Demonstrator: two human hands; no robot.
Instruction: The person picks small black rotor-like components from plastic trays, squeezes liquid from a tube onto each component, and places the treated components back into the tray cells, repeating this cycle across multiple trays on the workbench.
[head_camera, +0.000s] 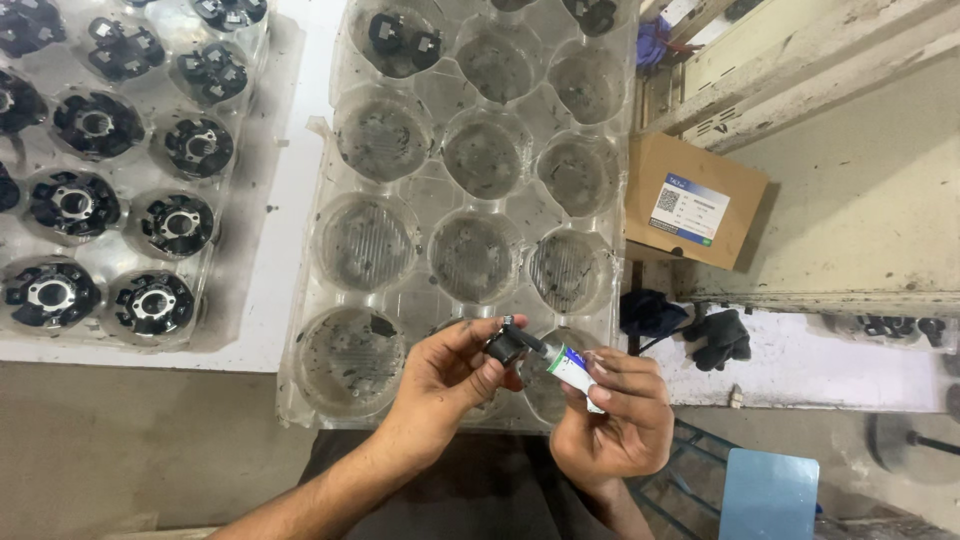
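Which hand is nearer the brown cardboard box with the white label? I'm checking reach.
Right. The right hand, pinching a small white tube, sits below the brown cardboard box; the left hand is farther left.

A small black plastic part (507, 344), rounded and chunky, sits pinched between the thumb and fingertips of the left hand (447, 385), raised above the near edge of a clear, mostly empty blister tray (420, 215). A small white tube (572, 370) with a green band and a dark nozzle lies tilted in the right hand (615, 420), its nozzle pointing up and left so that the tip touches the black part. Both things meet just over the tray's front row of round pockets, with the tube's body running down toward the right fingers.
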